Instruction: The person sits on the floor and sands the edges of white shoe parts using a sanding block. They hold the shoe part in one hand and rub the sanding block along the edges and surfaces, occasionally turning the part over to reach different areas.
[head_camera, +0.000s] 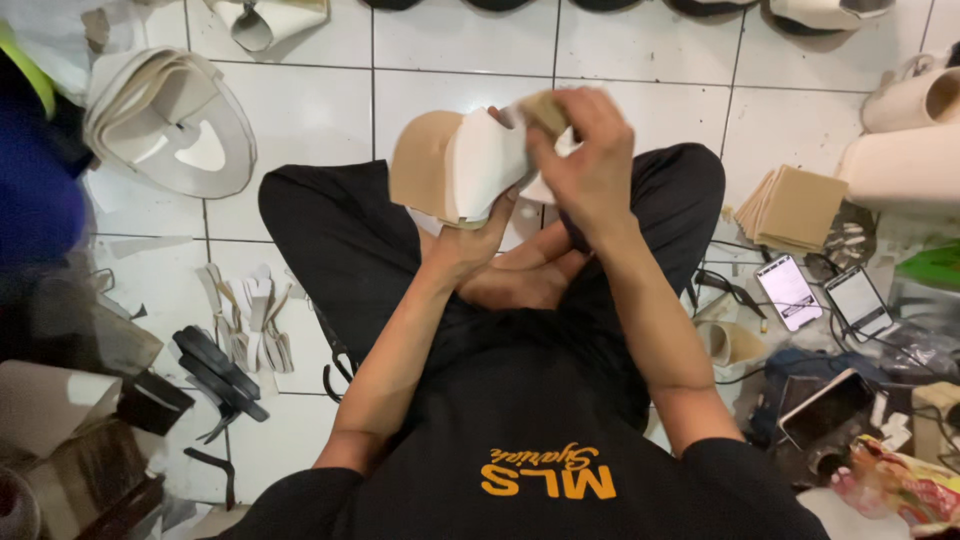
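- Person's sitting cross-legged on the white tiled floor (640, 45), holding a stack of curved tan-and-white cut material pieces (460, 165) up over their lap.
- Left hand (462, 240) grips the stack from underneath, fingers closed on its bottom edge.
- Right hand (590, 165) is clamped over the top right corner, pinching the tan outer layer there.
- Both hands are close together on the same stack.
- Around them: a pile of square tan sheets (795, 208) on the right, two smartphones (822, 295) just below it, and a bundle of oval white cutouts (170, 125) upper left.
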